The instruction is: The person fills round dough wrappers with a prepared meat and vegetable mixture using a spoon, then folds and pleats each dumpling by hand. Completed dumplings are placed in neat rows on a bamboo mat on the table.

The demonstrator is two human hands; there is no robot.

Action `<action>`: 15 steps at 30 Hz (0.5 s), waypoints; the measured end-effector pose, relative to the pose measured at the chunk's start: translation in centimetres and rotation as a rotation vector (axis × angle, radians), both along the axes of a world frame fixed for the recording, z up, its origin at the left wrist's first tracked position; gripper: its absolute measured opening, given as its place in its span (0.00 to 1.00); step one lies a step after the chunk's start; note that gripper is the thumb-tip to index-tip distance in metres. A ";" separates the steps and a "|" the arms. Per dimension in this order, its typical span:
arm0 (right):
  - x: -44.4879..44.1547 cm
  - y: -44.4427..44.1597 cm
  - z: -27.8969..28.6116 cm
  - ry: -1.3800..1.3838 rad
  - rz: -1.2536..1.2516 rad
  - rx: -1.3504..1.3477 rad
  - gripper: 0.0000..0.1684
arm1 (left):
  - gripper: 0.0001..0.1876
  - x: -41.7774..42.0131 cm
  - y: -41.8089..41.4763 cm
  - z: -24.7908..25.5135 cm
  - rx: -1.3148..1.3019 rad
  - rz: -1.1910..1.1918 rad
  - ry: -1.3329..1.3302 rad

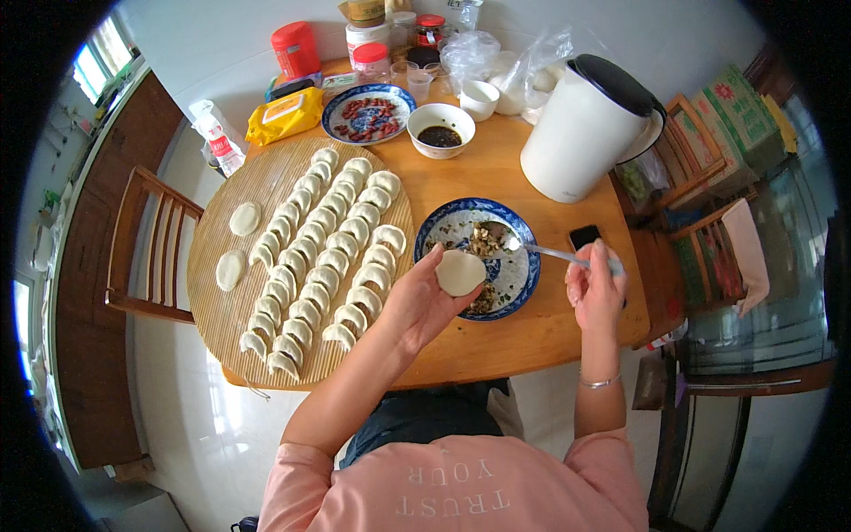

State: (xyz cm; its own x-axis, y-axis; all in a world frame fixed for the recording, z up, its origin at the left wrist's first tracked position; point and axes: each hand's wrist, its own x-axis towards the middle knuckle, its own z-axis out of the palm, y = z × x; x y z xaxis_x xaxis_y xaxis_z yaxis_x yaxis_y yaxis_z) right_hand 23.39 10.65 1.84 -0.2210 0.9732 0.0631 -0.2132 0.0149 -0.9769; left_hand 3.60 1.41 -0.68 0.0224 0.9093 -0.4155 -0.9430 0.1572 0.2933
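Observation:
On the fingers of my left hand (425,299) lies a round dough wrapper (461,272), over the near left rim of a blue-rimmed plate (530,279). My right hand (596,286) grips the handle of a metal spoon (553,252), whose bowl is down in the chopped filling (487,240) on that plate. More filling sits at the plate's near side, partly behind my left fingers. To the left, rows of folded dumplings (324,278) cover much of a round slatted mat (216,193). Two flat dough wrappers (245,219) rest at the mat's left side.
Beyond the plate stand a bowl of dark sauce (441,147), a white cup (479,100) and a large white electric kettle (585,133). A plate with red pieces (369,113), a yellow wipes pack (286,116) and jars (371,63) are farther back. A dark phone (584,237) lies beside my right hand.

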 end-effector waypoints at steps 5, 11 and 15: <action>0.9 -3.2 -0.9 -0.300 0.134 0.534 0.04 | 0.23 0.5 1.9 0.7 0.059 -0.010 -0.026; 0.8 -4.7 -0.8 -0.657 0.205 1.277 0.20 | 0.28 -0.2 2.1 0.2 0.067 -0.010 -0.042; 1.0 -4.6 -0.7 -0.575 0.133 1.224 0.15 | 0.29 -0.3 1.7 0.4 0.047 -0.013 -0.029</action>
State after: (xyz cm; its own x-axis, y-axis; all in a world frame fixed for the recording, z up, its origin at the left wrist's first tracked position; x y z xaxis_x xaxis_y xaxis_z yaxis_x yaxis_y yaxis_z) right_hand 24.39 6.00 1.11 -0.5957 0.3302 0.7322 0.1492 0.9412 -0.3031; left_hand 3.34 3.08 -0.32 0.0456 0.9275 -0.3710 -0.9493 0.1559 0.2731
